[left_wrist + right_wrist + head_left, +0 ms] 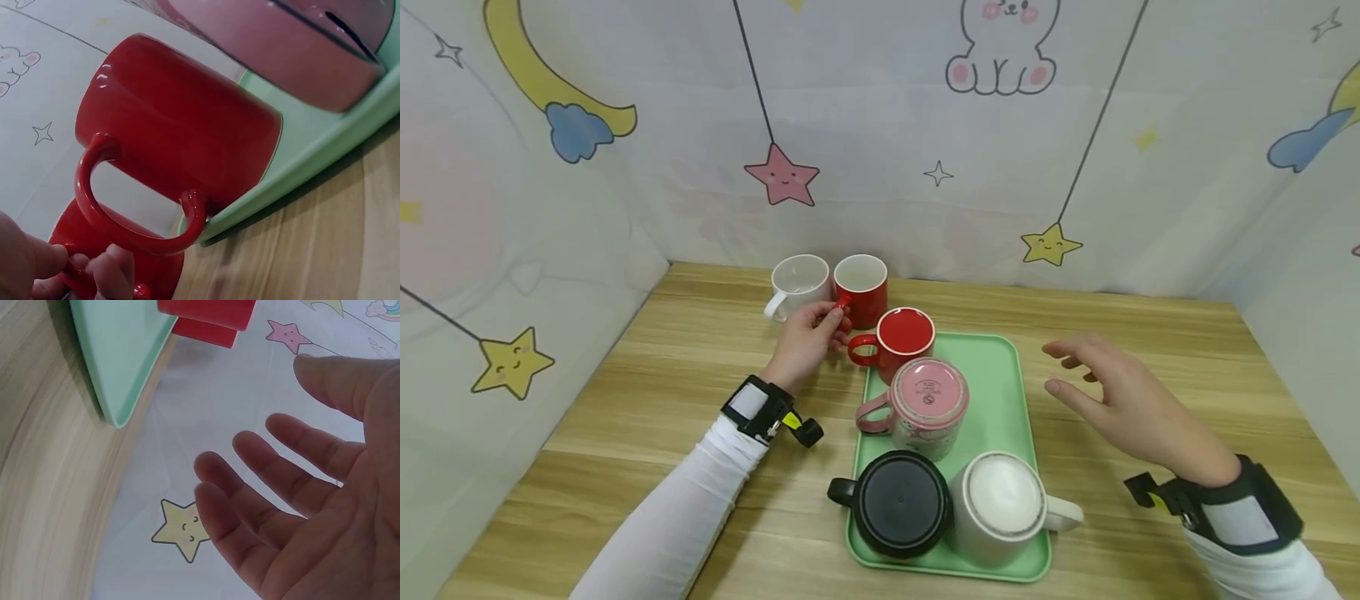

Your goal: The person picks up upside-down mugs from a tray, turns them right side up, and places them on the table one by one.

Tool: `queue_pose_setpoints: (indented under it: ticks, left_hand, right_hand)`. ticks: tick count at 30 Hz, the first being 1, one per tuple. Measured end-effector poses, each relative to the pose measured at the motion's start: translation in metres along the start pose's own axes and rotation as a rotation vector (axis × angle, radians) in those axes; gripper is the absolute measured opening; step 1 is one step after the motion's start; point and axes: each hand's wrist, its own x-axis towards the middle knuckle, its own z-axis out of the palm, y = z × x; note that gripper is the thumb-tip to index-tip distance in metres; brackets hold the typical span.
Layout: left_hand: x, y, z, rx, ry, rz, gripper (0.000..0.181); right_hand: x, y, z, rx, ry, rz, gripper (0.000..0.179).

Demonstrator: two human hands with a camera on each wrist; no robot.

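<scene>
My left hand (801,343) pinches the handle of an upright red mug (867,307) with a white inside, which stands on the table behind the tray. In the left wrist view, thumb and fingers close round that handle (79,279). Just left of it stands an upright white mug (803,287). Nearest to the hand on the green tray (996,375) is an upside-down red mug (907,333), its handle pointing left. To the right of the tray, my right hand (1108,400) hovers with relaxed fingers and holds nothing.
Also upside down on the tray are a pink mug (930,400), a black mug (902,504) and a white mug (1003,500) whose handle sticks out over the right rim. A patterned cloth wall (880,125) rises behind the wooden table (625,433).
</scene>
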Motion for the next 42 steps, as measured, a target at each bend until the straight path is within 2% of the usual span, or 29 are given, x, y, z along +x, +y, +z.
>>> queue_pose_setpoints:
  ticks: [6,10,13,17,22,26,32,38,42]
  left_hand:
    - [-0.004,0.010,0.000,0.131,0.029,-0.008,0.033]
    - [-0.007,0.018,-0.005,0.305,0.059,0.047,0.035]
    - [-0.012,0.024,-0.009,0.476,0.107,0.118,0.038]
    - [-0.021,0.036,-0.014,0.624,0.139,0.194,0.040]
    - [-0.033,0.048,-0.017,0.653,0.082,0.215,0.042]
    - [-0.043,0.058,-0.017,0.650,0.022,0.230,0.042]
    - [-0.059,0.066,-0.018,0.646,-0.062,0.309,0.041]
    - [-0.074,0.074,-0.015,0.659,-0.133,0.346,0.041]
    - [-0.080,0.079,-0.012,0.656,-0.164,0.376,0.044]
  right_hand:
    - [-0.005,-0.008,-0.009,0.011,-0.088,-0.001,0.041]
    - [-0.010,-0.014,-0.016,0.029,-0.144,-0.004,0.037]
    - [-0.015,-0.021,-0.021,0.057,-0.203,0.011,0.037]
    - [-0.024,-0.029,-0.027,0.068,-0.290,0.019,0.040]
    - [-0.035,-0.035,-0.029,0.051,-0.390,-0.022,0.045]
    - [-0.043,-0.037,-0.023,0.065,-0.429,-0.066,0.047]
    - [-0.047,-0.037,-0.012,0.121,-0.486,-0.114,0.046]
    - [-0.045,-0.039,-0.001,0.168,-0.542,-0.130,0.021]
    - [-0.044,-0.037,0.003,0.203,-0.540,-0.190,0.011]
